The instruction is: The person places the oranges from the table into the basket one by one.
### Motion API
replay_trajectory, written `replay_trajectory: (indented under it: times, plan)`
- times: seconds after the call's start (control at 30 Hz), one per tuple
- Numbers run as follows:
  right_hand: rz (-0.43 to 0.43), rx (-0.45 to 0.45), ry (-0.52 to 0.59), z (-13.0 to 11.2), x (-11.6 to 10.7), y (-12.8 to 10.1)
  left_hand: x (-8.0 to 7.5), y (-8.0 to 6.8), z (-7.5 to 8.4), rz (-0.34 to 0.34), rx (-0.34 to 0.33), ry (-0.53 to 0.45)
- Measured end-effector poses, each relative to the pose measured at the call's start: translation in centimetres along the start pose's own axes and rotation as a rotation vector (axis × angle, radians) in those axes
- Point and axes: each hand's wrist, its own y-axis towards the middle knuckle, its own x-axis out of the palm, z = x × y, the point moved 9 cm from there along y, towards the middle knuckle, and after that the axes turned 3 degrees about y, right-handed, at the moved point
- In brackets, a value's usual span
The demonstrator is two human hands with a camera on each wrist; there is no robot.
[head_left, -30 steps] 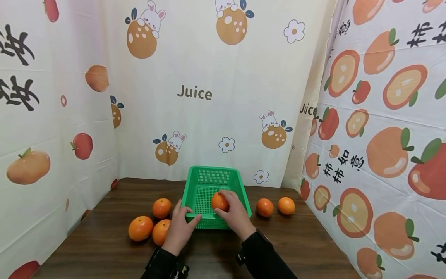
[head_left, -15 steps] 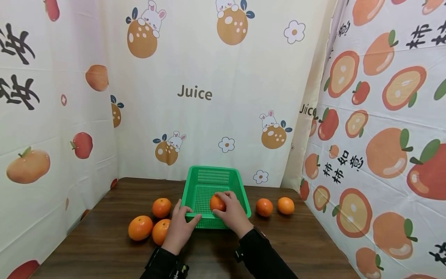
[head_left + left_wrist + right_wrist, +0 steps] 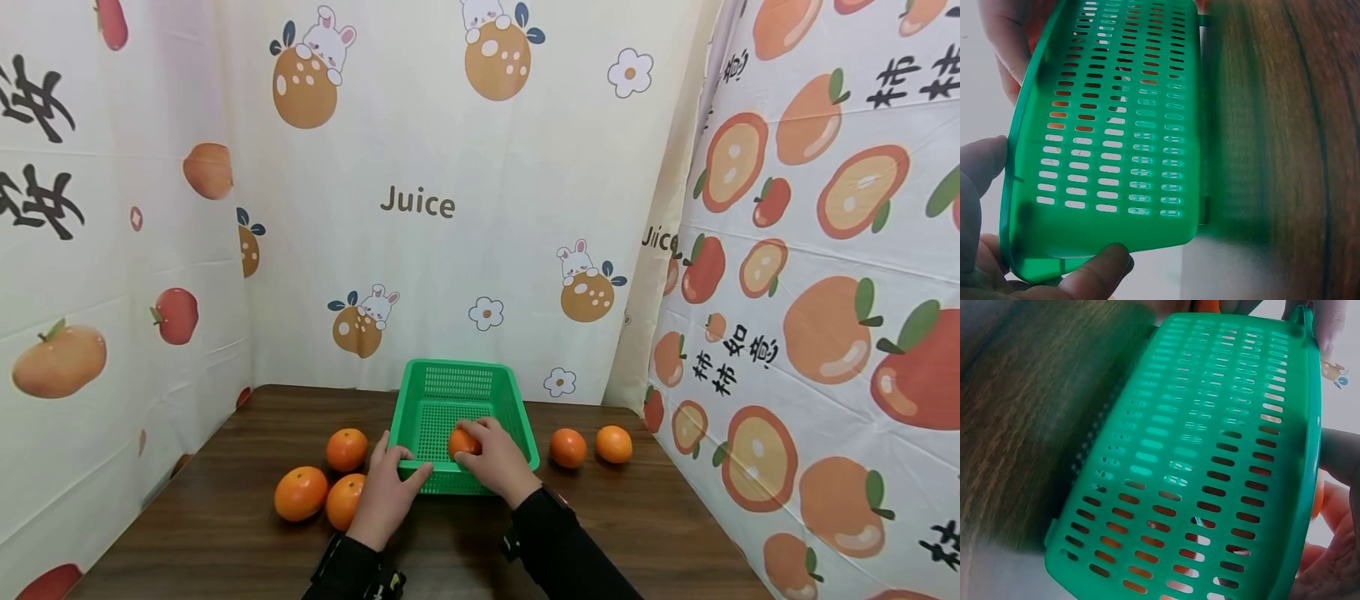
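Pale printed cloth (image 3: 525, 158) hangs behind and on both sides of a dark wood-grain surface (image 3: 645, 533), the back panel bearing the word "Juice" along with rabbits and white flowers. The left hand (image 3: 387, 492) grips the near left corner of a green basket (image 3: 459, 381), its thumb at the front wall and its other fingers along the left rim. The right hand (image 3: 501, 458) reaches over the near rim and grasps an orange (image 3: 461, 443) inside the basket, near the front wall. Fingers and wall hide its underside, so I cannot quite tell whether it touches the basket's floor; both wrist views show orange colour only in patches through the slots. Black sleeves (image 3: 573, 550) cover both forearms. To the left of the basket, three oranges (image 3: 301, 493) lie close together on the surface, one partly covered by the left hand. To the right, two more oranges (image 3: 567, 447) sit side by side with a gap between them, the inner one near the basket.
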Motion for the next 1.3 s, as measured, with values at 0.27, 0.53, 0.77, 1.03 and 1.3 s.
replay_trajectory:
  times: [0.27,0.53,0.77,1.03,1.3]
  plan:
    - [-0.040,-0.020,0.020,-0.1,0.1,0.3,0.2,0.0,-0.1,-0.003,0.004,0.002]
    - [-0.067,0.000,0.035,0.0,0.3,0.5,0.2,-0.1,-0.2,-0.004,-0.004,-0.005]
    - [-0.077,0.017,0.038,-0.1,0.5,0.8,0.2,-0.1,-0.1,-0.005,-0.003,-0.011]
    - [-0.114,0.006,0.052,-0.5,0.7,1.0,0.1,0.0,0.1,-0.001,0.006,-0.009]
    - [-0.137,0.017,0.053,-0.7,1.2,1.3,0.2,-0.2,0.1,-0.011,0.003,-0.007]
